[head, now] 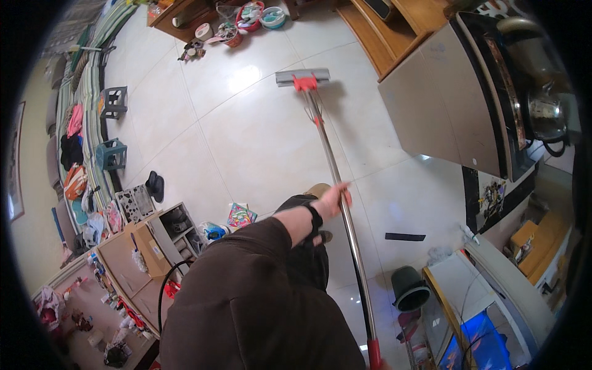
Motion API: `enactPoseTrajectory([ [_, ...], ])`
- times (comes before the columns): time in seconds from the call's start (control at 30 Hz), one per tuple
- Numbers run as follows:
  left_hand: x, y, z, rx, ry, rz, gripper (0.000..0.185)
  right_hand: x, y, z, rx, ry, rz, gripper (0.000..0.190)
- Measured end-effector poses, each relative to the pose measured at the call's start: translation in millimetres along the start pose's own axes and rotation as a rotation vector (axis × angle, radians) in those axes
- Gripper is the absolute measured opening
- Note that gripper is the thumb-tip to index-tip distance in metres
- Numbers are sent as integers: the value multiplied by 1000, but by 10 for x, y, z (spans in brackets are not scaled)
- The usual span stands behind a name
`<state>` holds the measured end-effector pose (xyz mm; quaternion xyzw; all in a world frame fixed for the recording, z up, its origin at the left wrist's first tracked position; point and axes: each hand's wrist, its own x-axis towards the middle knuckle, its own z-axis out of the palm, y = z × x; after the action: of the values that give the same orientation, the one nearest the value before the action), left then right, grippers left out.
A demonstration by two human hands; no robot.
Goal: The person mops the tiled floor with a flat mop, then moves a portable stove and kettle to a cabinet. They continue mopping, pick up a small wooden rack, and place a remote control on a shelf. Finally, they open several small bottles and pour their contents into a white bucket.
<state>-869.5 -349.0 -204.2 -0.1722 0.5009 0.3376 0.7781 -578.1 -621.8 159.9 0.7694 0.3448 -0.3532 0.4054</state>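
Note:
A mop (330, 155) with a long metal pole runs from the bottom edge up across the floor in the head view. Its flat grey head (283, 78) sits in a red clamp (305, 83) over pale tiles; a shadow falls beside it, and whether it touches them I cannot tell. My left hand (332, 202), slightly blurred and with a black band at the wrist, is closed around the middle of the pole. At the bottom edge, only a sliver of my right hand (385, 366) shows, at the red grip (374, 354).
A grey-sided cabinet (430, 88) stands right of the mop head. Lower right are a dark bucket (409, 289) and a black strip (405, 237). Two plastic stools (113, 155) line the striped sofa (88, 92) at left. Baskets (249, 16) sit at the top by wooden furniture.

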Motion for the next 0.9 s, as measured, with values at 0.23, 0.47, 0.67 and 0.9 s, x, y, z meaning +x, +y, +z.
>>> enactPoseTrajectory([
  [0.23, 526, 1488, -857, 92, 172, 367, 47, 304, -1587, -637, -72, 38, -276, 35],
  [0.47, 505, 1753, -1314, 130, 582, 574, 25, 392, -2322, -766, -35, 83, -511, 34],
  [0.67, 273, 106, -527, 446, 657, 516, 26, 394, -774, -671, 91, 100, -344, 31],
  [0.9, -704, -2982, 617, 423, 304, 76, 37, -419, 2141, 145, 102, 152, -7, 33],
])
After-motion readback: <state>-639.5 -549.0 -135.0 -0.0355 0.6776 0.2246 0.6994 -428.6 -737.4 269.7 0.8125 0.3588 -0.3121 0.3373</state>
